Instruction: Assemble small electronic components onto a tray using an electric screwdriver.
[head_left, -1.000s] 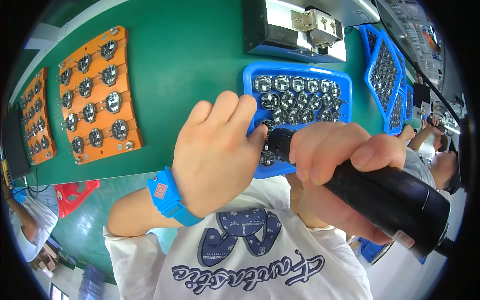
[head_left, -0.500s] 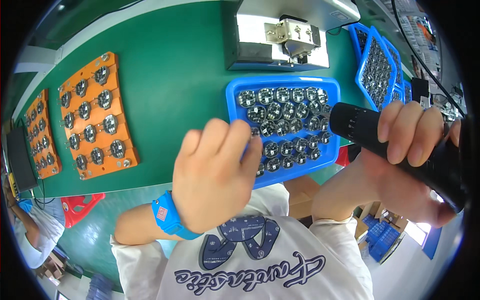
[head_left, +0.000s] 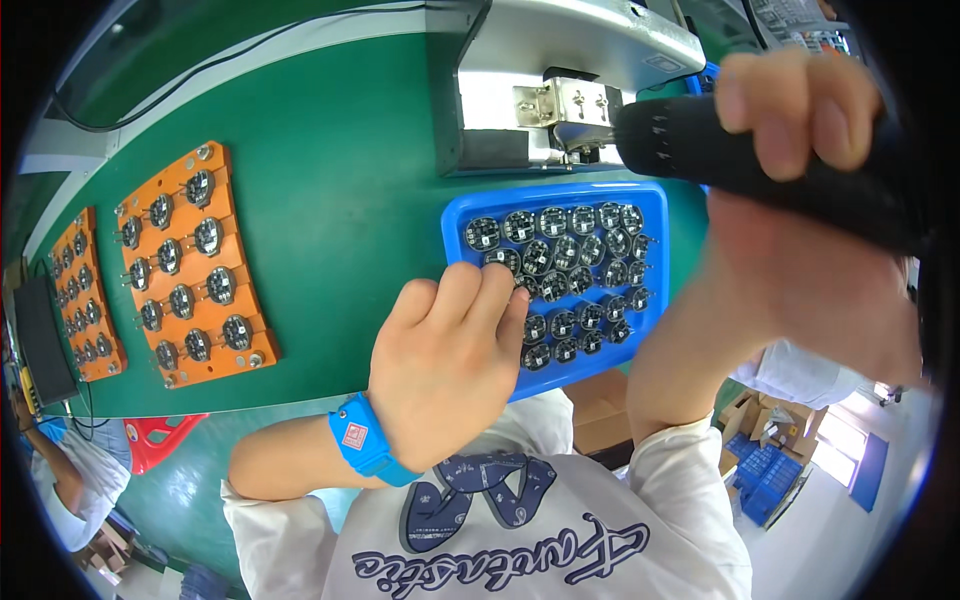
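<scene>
In the blue tray (head_left: 560,192) lie several rows of round black circuit boards (head_left: 553,221). My left hand (head_left: 445,345), with a blue wrist strap, reaches over the tray's left side. Its fingers are bent together at one round board, and their tips are partly hidden. A black electric screwdriver (head_left: 690,140) is wrapped in my right hand (head_left: 800,265). It is raised at the right, its front end at the metal block (head_left: 580,103) of a grey screw feeder (head_left: 590,35). The bit's tip cannot be made out.
Two orange fixture plates (head_left: 190,270) bearing round boards stand at the left on the green table (head_left: 330,220). A dark box (head_left: 42,335) sits beyond them. A red stool (head_left: 150,445) and a seated person (head_left: 60,475) are at lower left. A cardboard box (head_left: 600,412) stands below the tray.
My right hand has lifted the screwdriver from the tray's right edge up to the screw feeder's metal block. My left hand stays at the tray's left side. The whole view has shifted slightly.
</scene>
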